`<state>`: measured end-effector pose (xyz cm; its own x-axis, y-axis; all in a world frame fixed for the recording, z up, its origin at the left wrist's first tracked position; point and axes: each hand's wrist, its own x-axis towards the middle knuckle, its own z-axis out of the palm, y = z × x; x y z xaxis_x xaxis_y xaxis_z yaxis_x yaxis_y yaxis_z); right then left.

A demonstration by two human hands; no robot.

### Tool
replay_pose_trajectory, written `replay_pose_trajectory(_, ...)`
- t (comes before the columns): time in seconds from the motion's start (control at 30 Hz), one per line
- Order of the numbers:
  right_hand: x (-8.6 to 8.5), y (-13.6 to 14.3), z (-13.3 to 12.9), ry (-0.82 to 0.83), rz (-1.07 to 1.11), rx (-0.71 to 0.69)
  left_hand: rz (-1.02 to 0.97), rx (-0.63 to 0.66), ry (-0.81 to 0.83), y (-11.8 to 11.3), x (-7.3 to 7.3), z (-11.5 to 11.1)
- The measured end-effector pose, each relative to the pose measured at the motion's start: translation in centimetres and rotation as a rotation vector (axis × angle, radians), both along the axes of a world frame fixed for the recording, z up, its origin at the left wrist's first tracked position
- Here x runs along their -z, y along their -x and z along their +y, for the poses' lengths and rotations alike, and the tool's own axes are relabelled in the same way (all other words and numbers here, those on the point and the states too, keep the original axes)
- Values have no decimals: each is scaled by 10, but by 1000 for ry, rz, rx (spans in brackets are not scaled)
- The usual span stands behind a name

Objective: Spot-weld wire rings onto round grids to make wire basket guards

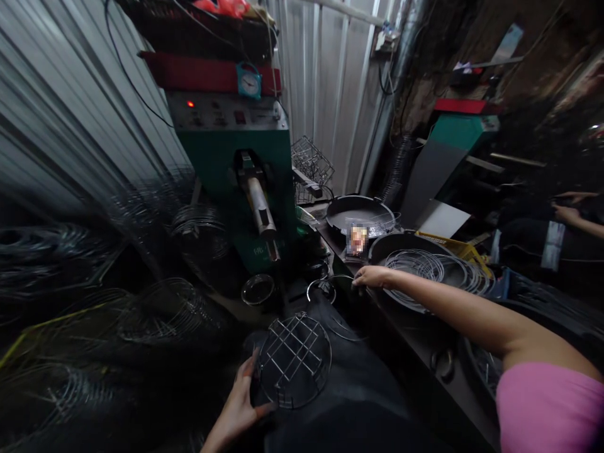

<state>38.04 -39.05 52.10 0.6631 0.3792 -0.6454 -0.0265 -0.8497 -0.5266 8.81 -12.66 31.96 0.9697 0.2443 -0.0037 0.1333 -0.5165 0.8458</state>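
Head view: your left hand (238, 402) grips the round wire grid (294, 360) at its lower-left rim, fingers curled along the edge, thumb under it. The grid lies roughly flat over your lap, tilted a little toward you, bars crossing it in a lattice. It sits up and right of the left palm, so that hand is the one on it.

Your right hand (372, 275) is stretched forward, well apart from the grid, up and to the right of it. Its fingers point left and down at the bench edge (415, 333), just beside a loose wire ring (321, 289). You cannot tell whether they pinch a wire; too dark and small.

Right of that hand, a dark pan (401, 251) holds a pile of wire rings (434, 267). The green welding machine (236, 157) stands ahead, its electrode arm (259, 204) pointing down toward the space above the grid. Another person's arm (573, 217) shows far right.
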Motion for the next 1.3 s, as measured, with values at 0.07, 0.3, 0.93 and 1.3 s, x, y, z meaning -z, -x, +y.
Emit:
replay_pose_trajectory(0.07,-2,2,-5,-28,23,-4,4,-22,14,-1,5,0)
replay_pose_trajectory(0.3,5,9,-17,-210,-5,125,-11,-17,9,-4,10,-3)
replay_pose_trajectory(0.93,12,16,-57,-461,-545,229,13,-252,-51,-32,5,-1)
replay_pose_trajectory(1.3,-15,45,-56,-430,-646,19,56,-106,7,-57,-14,13)
